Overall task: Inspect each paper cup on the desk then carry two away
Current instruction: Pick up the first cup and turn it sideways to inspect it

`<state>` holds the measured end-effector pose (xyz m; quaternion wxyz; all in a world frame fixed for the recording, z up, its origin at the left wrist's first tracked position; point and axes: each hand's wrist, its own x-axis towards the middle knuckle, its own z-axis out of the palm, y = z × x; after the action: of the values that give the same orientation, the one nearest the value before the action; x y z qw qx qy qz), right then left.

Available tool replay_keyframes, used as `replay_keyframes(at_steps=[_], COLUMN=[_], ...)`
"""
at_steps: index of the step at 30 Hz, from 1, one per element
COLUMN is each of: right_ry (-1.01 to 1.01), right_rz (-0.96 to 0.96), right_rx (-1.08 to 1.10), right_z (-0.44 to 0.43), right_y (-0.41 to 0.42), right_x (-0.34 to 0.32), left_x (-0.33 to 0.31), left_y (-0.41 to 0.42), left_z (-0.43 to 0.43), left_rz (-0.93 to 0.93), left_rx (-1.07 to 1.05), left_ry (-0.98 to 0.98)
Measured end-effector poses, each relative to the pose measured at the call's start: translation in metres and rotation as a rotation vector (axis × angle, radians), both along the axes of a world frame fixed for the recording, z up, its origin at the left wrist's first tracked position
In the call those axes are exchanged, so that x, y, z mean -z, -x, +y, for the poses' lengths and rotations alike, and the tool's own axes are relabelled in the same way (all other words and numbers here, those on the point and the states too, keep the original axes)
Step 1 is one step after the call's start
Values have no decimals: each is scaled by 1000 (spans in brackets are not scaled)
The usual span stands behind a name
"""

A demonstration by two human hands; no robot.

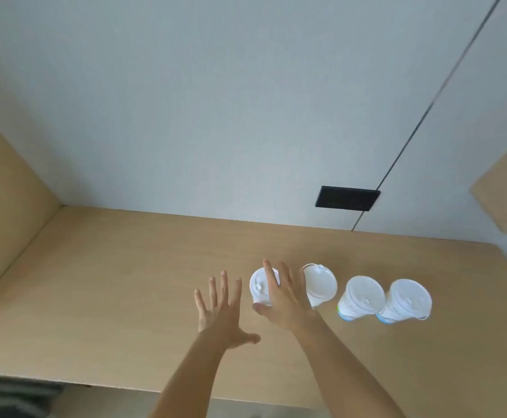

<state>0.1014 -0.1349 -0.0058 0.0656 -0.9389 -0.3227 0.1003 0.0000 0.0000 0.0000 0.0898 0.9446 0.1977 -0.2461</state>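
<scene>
Several white paper cups with white lids stand in a row on the wooden desk (110,282). The leftmost cup (259,286) is partly hidden behind my right hand (285,300), which hovers over it with fingers spread and holds nothing. A second cup (321,285) stands just right of that hand. Two more cups (362,298) (407,300), with blue-green bands at the base, stand further right. My left hand (222,309) is open with spread fingers, left of the leftmost cup and apart from it.
A grey-white wall rises behind the desk, with a black socket plate (347,198) above the cups. A wooden side panel (1,206) closes the desk's left side. The desk's front edge runs below my forearms.
</scene>
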Motion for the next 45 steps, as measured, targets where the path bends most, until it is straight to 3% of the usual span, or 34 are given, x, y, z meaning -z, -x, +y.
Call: replay_keyframes(at_steps=[4, 10, 14, 20, 27, 31, 37, 40, 45], right_ry=[-46, -112, -200, -175, -122, -226, -414, -377, -307], right_rz=[20, -85, -125, -133, 54, 253, 604, 593, 486], right_rx=[70, -13, -19, -54, -20, 200, 1062, 1162, 1133], right_z=[6, -8, -35, -74, -84, -87, -54, -34, -23], right_y=[-3, 9, 35, 83, 92, 83, 52, 52, 63], right_x=[13, 1, 9, 27, 27, 4, 1, 0, 13], left_x=[11, 11, 8, 17, 27, 6, -11, -4, 12], left_y=[-4, 7, 39, 89, 99, 90, 30, 0, -8], left_z=[2, -8, -30, -64, -69, -56, -59, -73, -90], left_rz=[-5, -64, -78, -76, -103, -46, -174, -115, -80], left_rx=[25, 67, 116, 160, 124, 15, -603, -720, -754], left_ry=[46, 86, 44, -10, -5, 46, 371, 393, 313])
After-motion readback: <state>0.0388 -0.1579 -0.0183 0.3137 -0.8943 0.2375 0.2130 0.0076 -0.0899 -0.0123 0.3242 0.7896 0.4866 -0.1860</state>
